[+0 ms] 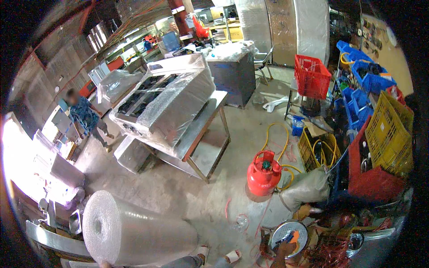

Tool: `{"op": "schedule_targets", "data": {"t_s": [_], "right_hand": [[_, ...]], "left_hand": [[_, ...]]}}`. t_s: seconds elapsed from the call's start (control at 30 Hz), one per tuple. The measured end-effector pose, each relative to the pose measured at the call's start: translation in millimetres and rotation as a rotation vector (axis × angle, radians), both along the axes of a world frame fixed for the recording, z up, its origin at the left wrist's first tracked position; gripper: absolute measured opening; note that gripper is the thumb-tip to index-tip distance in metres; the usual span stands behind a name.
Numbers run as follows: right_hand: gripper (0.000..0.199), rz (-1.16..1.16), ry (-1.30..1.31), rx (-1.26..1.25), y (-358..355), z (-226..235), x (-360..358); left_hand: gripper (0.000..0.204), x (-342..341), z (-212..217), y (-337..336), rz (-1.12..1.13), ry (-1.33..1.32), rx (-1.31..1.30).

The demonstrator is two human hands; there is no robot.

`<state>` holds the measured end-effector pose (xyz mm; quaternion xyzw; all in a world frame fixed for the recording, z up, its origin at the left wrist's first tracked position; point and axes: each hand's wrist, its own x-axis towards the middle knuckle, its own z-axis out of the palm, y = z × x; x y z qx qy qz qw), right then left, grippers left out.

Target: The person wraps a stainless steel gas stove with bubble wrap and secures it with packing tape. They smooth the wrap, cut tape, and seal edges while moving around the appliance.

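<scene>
At the lower right, my right hand (287,247) is closed on a small orange and dark-blue tool (292,237), whose exact kind I cannot make out. Beneath it is a round, pale metal disc (277,232) with a speckled surface. On the lower left stands a big roll of bubble wrap (147,230). Just a sliver of my left hand (105,264) shows at the lower edge beside the roll, with its fingers mostly out of sight. My feet (232,256) are on the floor between the roll and the disc.
Ahead, a plastic-wrapped stove (167,98) rests on a metal table (206,134). A red gas cylinder (263,176) with a yellow hose (286,138) stands right of centre. Blue bins (357,107), yellow crates (391,134) and a red crate (311,77) crowd the right. Another person (85,114) walks at left.
</scene>
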<state>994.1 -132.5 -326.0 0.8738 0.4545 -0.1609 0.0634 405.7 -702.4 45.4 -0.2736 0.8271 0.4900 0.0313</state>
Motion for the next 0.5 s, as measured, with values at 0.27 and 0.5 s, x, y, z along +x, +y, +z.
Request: {"op": "schedule_targets", "data": {"t_s": [0.27,0.5], "right_hand": [[0.048,0.884,-0.025,0.133,-13.3,34.6,-110.8],[0.036,0.592,0.703,0.387,9.7,83.0,-320.4]], "left_hand": [[0.05,-17.3,-4.5,8.3,0.12,0.419,-0.009],[0.076,-74.3,2.0,-118.2,-0.063,0.375,0.075]]}}
